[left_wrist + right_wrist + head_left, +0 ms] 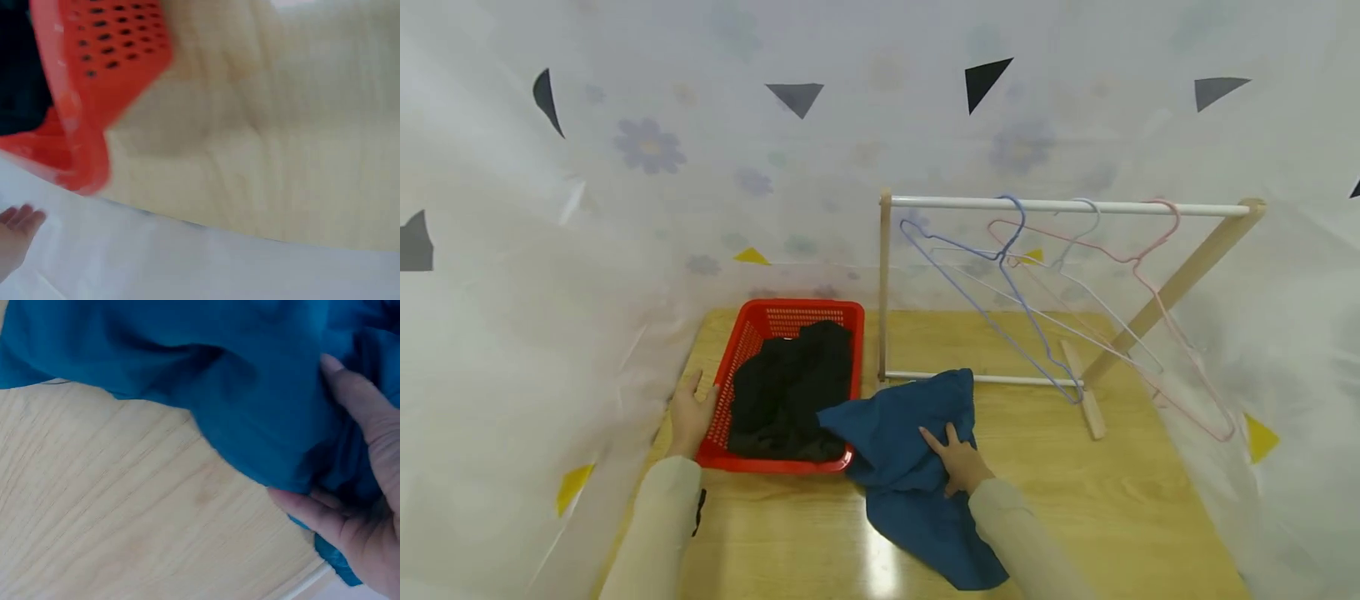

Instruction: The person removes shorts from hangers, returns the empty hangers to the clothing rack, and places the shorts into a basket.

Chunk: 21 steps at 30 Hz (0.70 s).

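A crumpled blue cloth garment point(910, 433) lies on the table, one corner draped over the front right rim of the red basket point(767, 467). My right hand point(958, 460) rests on this garment with its fingers spread; the right wrist view shows the thumb and a finger against the fabric point(250, 400). Beside the basket's left wall is my left hand point(691, 414), fingers extended and holding nothing. In the left wrist view that hand point(17, 237) appears apart from the basket's corner point(87, 162). Dark clothing point(797, 392) fills much of the basket.
Behind and to the right stands a rack with a white rail point(940, 202) and wooden supports. From it hang a blue hanger point(1003, 258), a white hanger point(1060, 265) and a pink hanger point(1138, 260). Pale patterned sheeting point(865, 150) surrounds the wooden table point(1075, 517).
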Available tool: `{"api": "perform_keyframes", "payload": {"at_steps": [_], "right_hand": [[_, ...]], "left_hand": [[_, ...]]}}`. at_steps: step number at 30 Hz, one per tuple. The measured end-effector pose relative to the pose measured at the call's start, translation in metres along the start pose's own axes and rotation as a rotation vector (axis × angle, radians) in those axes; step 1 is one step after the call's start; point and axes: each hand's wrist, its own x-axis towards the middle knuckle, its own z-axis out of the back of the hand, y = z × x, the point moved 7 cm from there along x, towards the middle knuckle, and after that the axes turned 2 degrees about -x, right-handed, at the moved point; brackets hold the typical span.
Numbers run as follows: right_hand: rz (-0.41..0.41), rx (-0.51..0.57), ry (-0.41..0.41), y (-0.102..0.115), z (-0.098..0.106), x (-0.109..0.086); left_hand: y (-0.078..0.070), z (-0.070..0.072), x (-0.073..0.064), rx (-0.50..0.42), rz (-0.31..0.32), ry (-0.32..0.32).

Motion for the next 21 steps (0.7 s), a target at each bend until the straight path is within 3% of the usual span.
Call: {"api": "perform_keyframes", "payload": {"at_steps": [2, 5, 6, 9, 12, 13, 17, 20, 21], "right_hand": [[-0.028, -0.039, -0.005, -0.001, -0.004, -0.001], [-0.056, -0.045, -0.021, -0.006, -0.01, -0.004], [-0.057, -0.031, -0.035, -0.007, -0.012, -0.006], [-0.019, 0.022, -0.118, -0.01, -0.012, -0.01], [0.046, 0.049, -0.23, -0.012, -0.009, -0.016], [0.055, 0.049, -0.256, -0.013, -0.009, -0.019], [0.043, 0.072, -0.276, -0.02, -0.014, -0.03], [0.034, 0.168, -0.308, -0.022, -0.014, -0.035], [0.036, 0.213, -0.335, -0.023, -0.011, -0.037]], "left_hand": [[0.013, -0.004, -0.004, 0.036, 0.051, 0.106], [0.033, -0.01, -0.007, 0.012, 0.028, 0.187], [0.042, -0.011, -0.007, -0.037, -0.014, 0.175], [0.052, -0.012, -0.01, -0.076, -0.058, 0.159], [0.051, -0.01, -0.016, -0.058, -0.007, 0.149], [0.046, -0.011, -0.019, -0.019, 0.039, 0.169], [0.04, -0.012, -0.025, 0.039, 0.112, 0.189], [0.042, -0.012, -0.025, 0.052, 0.128, 0.184], [0.052, -0.012, -0.021, 0.024, 0.093, 0.133]]}}
